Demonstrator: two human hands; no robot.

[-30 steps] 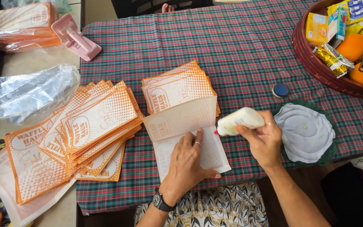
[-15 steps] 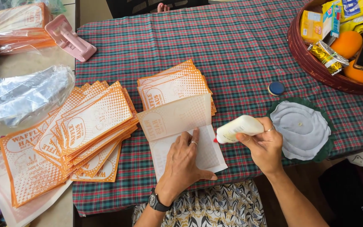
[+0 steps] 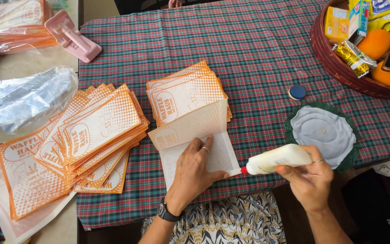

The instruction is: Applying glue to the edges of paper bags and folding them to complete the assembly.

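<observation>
My right hand (image 3: 310, 178) grips a white glue bottle (image 3: 276, 159) with a red tip, held sideways, its tip touching the right edge of an open orange-and-white paper bag sheet (image 3: 195, 135). My left hand (image 3: 194, 169) lies flat on that sheet's white lower part, pressing it to the plaid tablecloth (image 3: 249, 40). A small stack of the same orange printed bags (image 3: 183, 90) lies just behind the sheet. A larger fanned pile of bags (image 3: 91, 131) sits to the left. A blue bottle cap (image 3: 297, 91) rests on the cloth to the right.
A round white and green cloth mat (image 3: 323, 131) lies beside my right hand. A brown basket (image 3: 335, 63) with snack packets and oranges stands at the back right. A crumpled clear plastic bag (image 3: 21, 97), a pink holder (image 3: 71, 40) and a wrapped bundle of bags (image 3: 10, 22) are at the left.
My right hand has lowered and tipped the glue bottle sideways, bringing its tip down to the sheet's right edge. My left hand stays pressed on the sheet.
</observation>
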